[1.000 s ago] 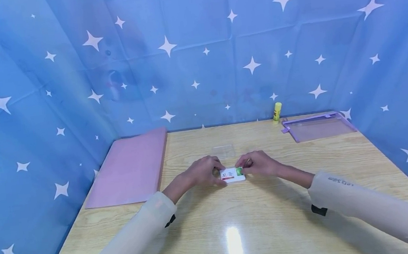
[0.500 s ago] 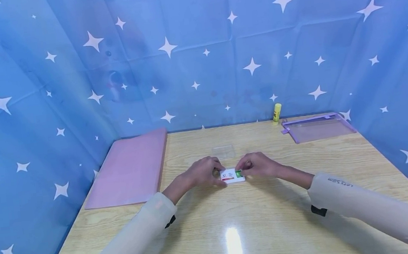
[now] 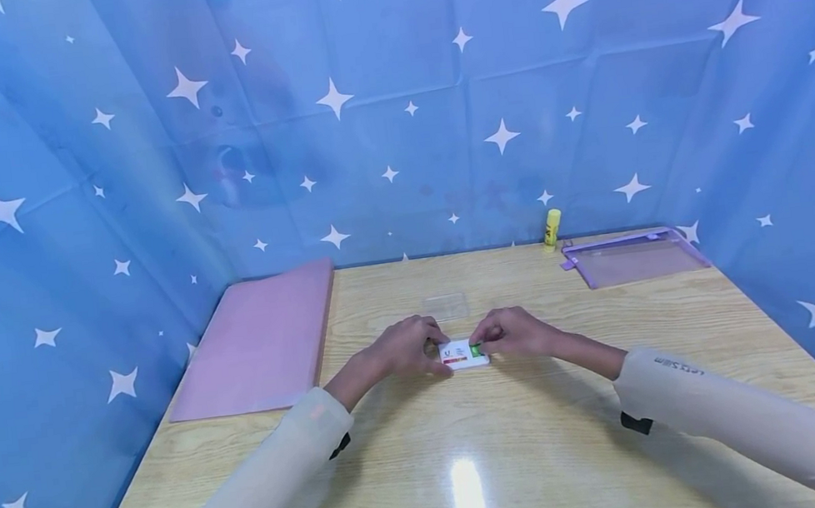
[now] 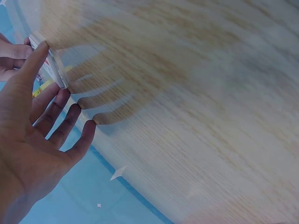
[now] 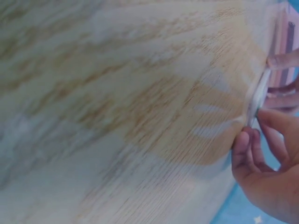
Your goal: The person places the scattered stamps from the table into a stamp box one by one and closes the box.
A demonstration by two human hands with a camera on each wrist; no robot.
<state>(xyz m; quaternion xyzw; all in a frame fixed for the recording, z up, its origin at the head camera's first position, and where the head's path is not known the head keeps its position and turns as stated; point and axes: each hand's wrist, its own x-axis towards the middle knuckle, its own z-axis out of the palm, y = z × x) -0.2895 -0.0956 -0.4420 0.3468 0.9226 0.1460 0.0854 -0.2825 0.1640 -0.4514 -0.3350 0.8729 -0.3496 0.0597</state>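
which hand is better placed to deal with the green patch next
Probably the right hand: it is right at the green patch, while the left hand grips the white card opposite.

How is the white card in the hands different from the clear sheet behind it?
The white card has red and green on it, but the clear sheet lets the table show through. The left hand and right hand hold the white card, while the clear sheet lies untouched. Both are small, flat and four-sided.
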